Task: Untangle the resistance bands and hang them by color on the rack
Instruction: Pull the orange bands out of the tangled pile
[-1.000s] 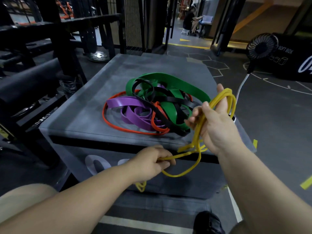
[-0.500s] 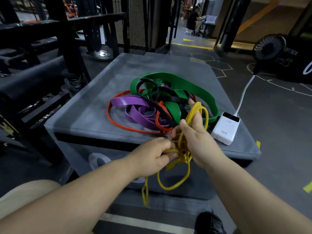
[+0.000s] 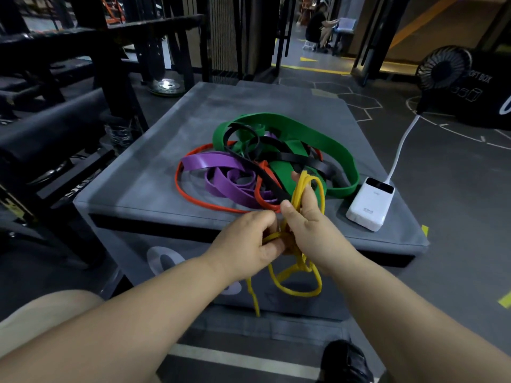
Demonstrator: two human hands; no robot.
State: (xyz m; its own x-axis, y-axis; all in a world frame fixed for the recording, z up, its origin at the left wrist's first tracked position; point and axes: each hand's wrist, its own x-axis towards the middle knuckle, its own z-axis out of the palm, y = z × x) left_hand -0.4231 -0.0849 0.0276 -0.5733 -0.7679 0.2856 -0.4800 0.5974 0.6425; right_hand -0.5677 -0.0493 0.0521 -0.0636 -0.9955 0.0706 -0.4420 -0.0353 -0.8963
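At the bottom edge of the frame a dark shoe [image 3: 345, 360] stands on the floor. Just above centre, the two hands have come together. A second ago the right hand [image 3: 312, 230] was lifted out to the right with the yellow band [image 3: 299, 190] stretched between it and the left hand [image 3: 249, 241]. Now they nearly touch in front of the near edge of the grey padded box [image 3: 166, 161]. The left hand's fingers are curled and pinch a bunch of yellow strands. The right hand grips the same band, with one loop running up over its fingers and the thumb raised.

With the stretch let go, the slack hangs below the hands as a loose loop and a thin tail in front of the box. I judge that the person has stopped pulling and is picking at a twist or knot where the strands cross, though the crossing itself is hidden between the hands.

The yellow band lies clear of the pile, so that colour looks nearly ready to hang. Behind the hands, the red band [image 3: 182, 189], purple band [image 3: 210, 163], black band [image 3: 287, 156] and green band [image 3: 318, 134] lie as tangled on the box top as before.

At the right, a white power bank [image 3: 370, 207] sits on the box corner, uncovered now that the right hand has dropped. Its cable [image 3: 401, 150] runs up to a fan [image 3: 442, 67] at the upper right. The dark rack [image 3: 110, 51] fills the upper left, with no band seen on it.
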